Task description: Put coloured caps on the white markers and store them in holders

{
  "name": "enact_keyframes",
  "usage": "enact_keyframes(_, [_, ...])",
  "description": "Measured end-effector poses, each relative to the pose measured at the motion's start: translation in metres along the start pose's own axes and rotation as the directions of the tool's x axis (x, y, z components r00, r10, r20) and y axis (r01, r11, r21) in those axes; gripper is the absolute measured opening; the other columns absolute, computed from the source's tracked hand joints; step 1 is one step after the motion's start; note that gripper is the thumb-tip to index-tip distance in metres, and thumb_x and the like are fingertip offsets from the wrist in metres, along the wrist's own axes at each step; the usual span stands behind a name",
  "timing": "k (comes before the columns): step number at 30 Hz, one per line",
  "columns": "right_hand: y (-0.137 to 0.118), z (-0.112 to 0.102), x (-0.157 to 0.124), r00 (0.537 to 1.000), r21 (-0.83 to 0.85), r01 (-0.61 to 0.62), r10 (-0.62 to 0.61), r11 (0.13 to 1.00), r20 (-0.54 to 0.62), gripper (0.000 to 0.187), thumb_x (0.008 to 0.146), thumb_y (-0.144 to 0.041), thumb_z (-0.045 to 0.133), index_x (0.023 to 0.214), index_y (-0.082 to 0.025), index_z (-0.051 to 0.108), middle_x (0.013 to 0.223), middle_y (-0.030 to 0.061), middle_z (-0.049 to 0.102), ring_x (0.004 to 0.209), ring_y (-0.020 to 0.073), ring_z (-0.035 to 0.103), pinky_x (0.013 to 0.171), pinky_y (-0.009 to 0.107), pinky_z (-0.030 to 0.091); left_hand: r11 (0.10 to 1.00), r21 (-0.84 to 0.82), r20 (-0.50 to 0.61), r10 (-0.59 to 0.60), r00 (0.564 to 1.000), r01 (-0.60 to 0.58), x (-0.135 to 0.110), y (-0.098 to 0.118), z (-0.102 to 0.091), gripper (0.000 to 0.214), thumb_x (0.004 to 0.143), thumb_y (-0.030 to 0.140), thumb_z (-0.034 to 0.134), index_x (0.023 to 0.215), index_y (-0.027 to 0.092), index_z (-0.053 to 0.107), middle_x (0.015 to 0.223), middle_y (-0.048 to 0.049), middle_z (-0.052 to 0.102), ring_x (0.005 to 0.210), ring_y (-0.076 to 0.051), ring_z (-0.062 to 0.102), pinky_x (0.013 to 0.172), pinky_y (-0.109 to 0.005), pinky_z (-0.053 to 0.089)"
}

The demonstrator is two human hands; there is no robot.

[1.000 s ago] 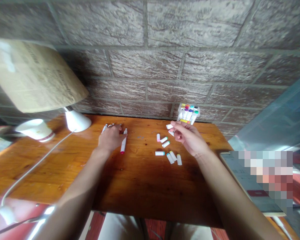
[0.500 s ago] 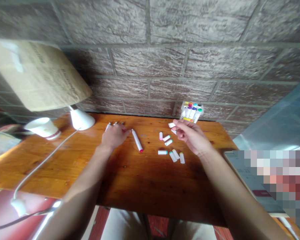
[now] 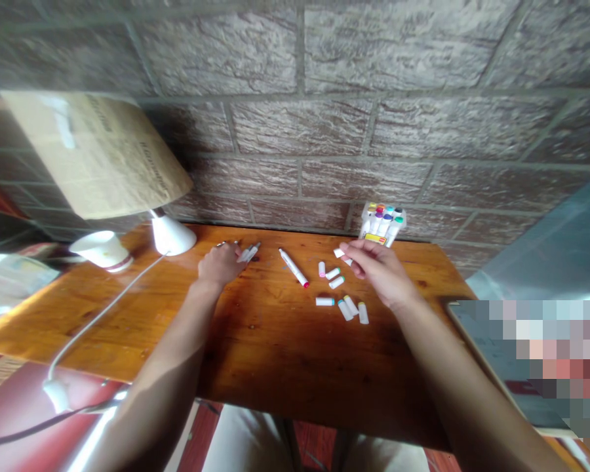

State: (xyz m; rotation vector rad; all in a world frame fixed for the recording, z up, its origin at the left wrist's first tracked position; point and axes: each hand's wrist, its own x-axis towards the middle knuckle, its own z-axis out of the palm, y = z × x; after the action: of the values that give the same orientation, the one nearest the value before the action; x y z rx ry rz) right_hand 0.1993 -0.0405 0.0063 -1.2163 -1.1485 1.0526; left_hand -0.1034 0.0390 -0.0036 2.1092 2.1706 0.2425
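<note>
My left hand [image 3: 219,267] rests at the back left of the table, among uncapped white markers [image 3: 250,252] that show beside its thumb. Its fingertips are hidden beneath the hand, so their grip does not show. Between my hands lies a single white marker [image 3: 294,269] with a red end. My right hand [image 3: 378,270] is closed, pinching a white marker cap [image 3: 339,253] between thumb and fingers. Just in front of it several loose caps lie scattered, among them a pink-ended cap [image 3: 321,269] and a blue-ended cap [image 3: 325,301].
A clear case of markers [image 3: 383,226] stands behind my right hand. On the left are a lamp [image 3: 173,236], its white cord [image 3: 109,313] and a paper cup [image 3: 103,250]. A stone wall [image 3: 334,124] closes off the back; a grey panel [image 3: 501,354] adjoins the right edge.
The view has shifted slightly left. My left hand has moved left, away from the red-ended marker, uncovering markers by its thumb. My right hand keeps hold of the white cap.
</note>
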Motion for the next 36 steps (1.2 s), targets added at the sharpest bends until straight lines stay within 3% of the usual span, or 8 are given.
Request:
enact_keyframes(3, [0.006,-0.003,0.001,0.989,-0.363,0.117,-0.142,0.924,-0.044,0.025,0.077,-0.042,0.075,0.083,-0.018,0.072,0.078,0.0025,0.071,0.065,0.0134,0.059,0.066,0.028,0.046,0.999,0.019,0.029,-0.029,0.999,0.028,-0.001,0.003,0.001,0.026,0.087,0.036,0.059,0.105,0.023,0.071,0.115,-0.0113,0.072,0.109,-0.030,0.067,0.092,-0.038,0.051])
enact_keyframes(7, [0.010,-0.005,0.001,0.981,-0.714,0.145,-0.191,0.685,0.017,0.015,0.081,-0.026,0.068,0.092,-0.018,0.076,0.090,0.0058,0.078,0.077,0.0189,0.068,0.080,0.032,0.050,1.000,0.021,0.071,-0.024,0.997,0.023,-0.001,0.007,0.003,0.027,0.090,0.040,0.054,0.100,0.024,0.073,0.114,-0.0129,0.072,0.109,-0.034,0.067,0.091,-0.043,0.051])
enact_keyframes(12, [0.008,-0.009,-0.001,0.993,-0.882,0.090,-0.109,0.463,0.044,0.022,0.083,-0.020,0.063,0.100,-0.020,0.078,0.105,0.0078,0.078,0.095,0.0255,0.072,0.087,0.034,0.051,0.999,0.044,0.087,0.004,0.996,-0.008,-0.002,0.011,0.004,0.030,0.090,0.041,0.052,0.099,0.024,0.075,0.115,-0.0146,0.071,0.108,-0.034,0.066,0.090,-0.043,0.051])
enact_keyframes(18, [0.006,-0.015,-0.001,0.995,-0.968,0.040,0.075,0.248,0.060,0.019,0.083,-0.022,0.062,0.090,-0.023,0.080,0.095,0.0089,0.079,0.091,0.0271,0.073,0.073,0.030,0.050,0.996,-0.024,0.046,0.084,0.995,-0.083,0.000,0.009,0.008,0.027,0.084,0.038,0.059,0.100,0.025,0.077,0.105,-0.0092,0.075,0.103,-0.030,0.068,0.087,-0.035,0.049])
enact_keyframes(22, [0.010,-0.018,0.000,0.992,-0.971,0.078,0.082,0.227,0.099,0.016,0.081,-0.021,0.064,0.087,-0.023,0.079,0.091,0.0076,0.078,0.086,0.0251,0.073,0.069,0.028,0.049,0.990,-0.050,0.024,0.134,0.991,-0.132,0.002,0.008,0.012,0.022,0.082,0.036,0.060,0.090,0.024,0.077,0.096,-0.0070,0.077,0.095,-0.027,0.069,0.082,-0.032,0.047])
enact_keyframes(27, [0.011,-0.014,0.000,0.991,-0.914,0.124,-0.095,0.386,0.095,0.021,0.083,-0.034,0.071,0.099,-0.021,0.076,0.100,0.0066,0.077,0.093,0.0244,0.072,0.077,0.030,0.050,0.945,-0.277,0.022,0.186,0.982,-0.172,0.004,0.008,0.012,0.016,0.078,0.031,0.064,0.079,0.022,0.077,0.080,-0.0030,0.075,0.084,-0.023,0.068,0.079,-0.030,0.046])
enact_keyframes(31, [0.011,0.001,-0.005,0.928,-0.830,0.294,-0.350,0.474,0.129,0.021,0.089,-0.040,0.065,0.092,-0.021,0.074,0.090,0.0042,0.077,0.083,0.0203,0.071,0.077,0.030,0.049,0.722,-0.689,0.170,0.249,0.953,-0.066,0.002,0.012,0.003,0.025,0.074,0.040,0.071,0.084,0.018,0.078,0.072,-0.0017,0.072,0.068,-0.016,0.064,0.065,-0.025,0.048])
enact_keyframes(36, [0.009,0.000,-0.006,0.922,-0.834,0.301,-0.366,0.463,0.130,0.018,0.089,-0.037,0.065,0.092,-0.022,0.073,0.094,0.0055,0.075,0.085,0.0206,0.070,0.078,0.030,0.050,0.121,-0.967,0.253,0.352,0.901,0.224,-0.008,0.018,-0.010,0.037,0.062,0.029,0.088,0.093,0.013,0.077,0.084,-0.0078,0.076,0.067,-0.012,0.066,0.064,-0.020,0.054])
